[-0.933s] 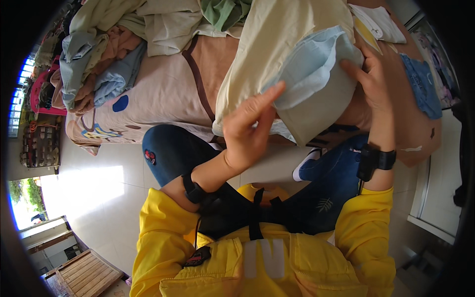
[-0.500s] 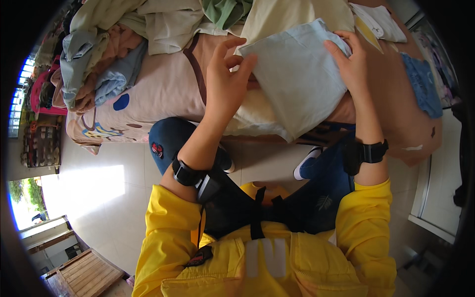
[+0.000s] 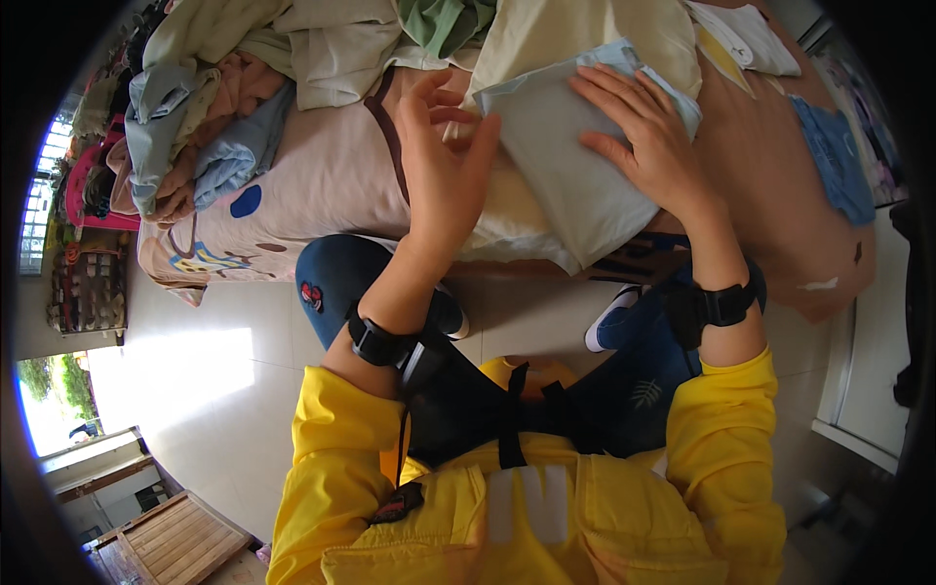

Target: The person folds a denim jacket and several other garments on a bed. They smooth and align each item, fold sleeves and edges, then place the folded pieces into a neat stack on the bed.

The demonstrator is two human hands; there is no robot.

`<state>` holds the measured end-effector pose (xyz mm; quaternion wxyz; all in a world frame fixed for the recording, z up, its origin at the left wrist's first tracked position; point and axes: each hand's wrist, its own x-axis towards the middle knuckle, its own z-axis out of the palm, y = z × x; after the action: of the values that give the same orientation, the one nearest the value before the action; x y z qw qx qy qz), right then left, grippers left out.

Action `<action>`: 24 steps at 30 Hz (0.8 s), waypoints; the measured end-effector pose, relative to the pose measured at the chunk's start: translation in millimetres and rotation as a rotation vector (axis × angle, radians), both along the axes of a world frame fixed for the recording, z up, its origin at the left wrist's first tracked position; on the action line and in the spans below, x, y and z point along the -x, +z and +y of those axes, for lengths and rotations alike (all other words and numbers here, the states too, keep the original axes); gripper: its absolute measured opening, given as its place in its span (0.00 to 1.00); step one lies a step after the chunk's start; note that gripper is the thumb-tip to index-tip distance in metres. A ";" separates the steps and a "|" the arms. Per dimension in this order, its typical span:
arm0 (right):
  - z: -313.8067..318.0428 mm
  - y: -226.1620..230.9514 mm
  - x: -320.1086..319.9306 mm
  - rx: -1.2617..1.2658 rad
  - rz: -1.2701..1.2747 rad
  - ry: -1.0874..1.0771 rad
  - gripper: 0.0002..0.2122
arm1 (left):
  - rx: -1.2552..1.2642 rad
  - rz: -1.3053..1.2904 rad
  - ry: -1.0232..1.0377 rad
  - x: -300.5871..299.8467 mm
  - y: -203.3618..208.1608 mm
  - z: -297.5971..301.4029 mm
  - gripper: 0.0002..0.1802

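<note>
A pale blue garment (image 3: pixel 561 146), folded into a flat panel, lies over a larger cream cloth (image 3: pixel 595 24) at the near edge of a pink-covered surface. My right hand (image 3: pixel 648 141) rests palm down on the garment's right half, its fingers stretched out across the fabric. Just off the garment's left edge, my left hand (image 3: pixel 444 166) holds nothing. Its thumb stands apart from the loosely bent fingers. The garment's lower corner hangs past the surface's front edge, above my knees.
On the left, a heap of mixed clothes (image 3: pixel 219 117) covers the patterned pink cover (image 3: pixel 322 166). A green garment (image 3: pixel 444 24) lies at the back. To the right are a white folded garment (image 3: pixel 751 39) and a blue one (image 3: pixel 834 161). A wooden crate (image 3: pixel 175 536) stands lower left.
My right hand has left the garment's upper right edge and moved leftward, now flat on top of it. The left hand stays beside the left edge, fingers slightly shifted.
</note>
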<state>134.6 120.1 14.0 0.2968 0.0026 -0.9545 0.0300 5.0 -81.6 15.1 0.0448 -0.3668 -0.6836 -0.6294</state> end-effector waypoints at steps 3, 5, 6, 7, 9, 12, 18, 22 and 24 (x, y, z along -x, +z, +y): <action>0.5 1.1 -7.4 0.051 -0.064 0.022 0.25 | 0.099 0.503 -0.068 -2.1 -0.1 -4.0 0.29; -2.3 1.0 -8.2 0.021 -0.071 0.017 0.25 | 0.130 0.670 -0.220 -4.6 -3.1 -2.5 0.29; -3.3 0.4 -7.6 -0.002 -0.091 0.019 0.26 | 0.219 0.693 -0.220 -8.4 -6.2 -1.7 0.30; -3.6 -0.8 -6.6 0.002 -0.066 0.017 0.26 | 0.305 0.694 -0.210 -12.5 -9.9 -0.2 0.31; -0.5 -3.4 -5.0 0.004 -0.041 0.018 0.28 | 0.432 0.706 -0.166 -16.2 -15.8 1.4 0.34; 12.4 -6.0 -7.0 -0.008 -0.062 -0.006 0.29 | 0.449 0.735 -0.091 -17.2 -21.2 1.2 0.36; 43.1 -3.9 -13.1 0.111 -0.147 -0.175 0.30 | 0.523 0.750 -0.058 -19.7 -21.0 -3.2 0.38; 55.6 -8.7 -16.7 0.306 -0.009 -0.009 0.23 | 0.543 0.736 -0.070 -22.2 -18.5 -4.1 0.38; 67.2 -10.0 -21.8 0.574 0.093 -0.115 0.17 | 0.540 0.724 -0.070 -21.8 -17.8 -4.5 0.38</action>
<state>156.4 187.3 4.0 0.3299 -0.1343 -0.8910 0.2815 26.8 -86.1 -2.6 0.1624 -0.5848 -0.7508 -0.2607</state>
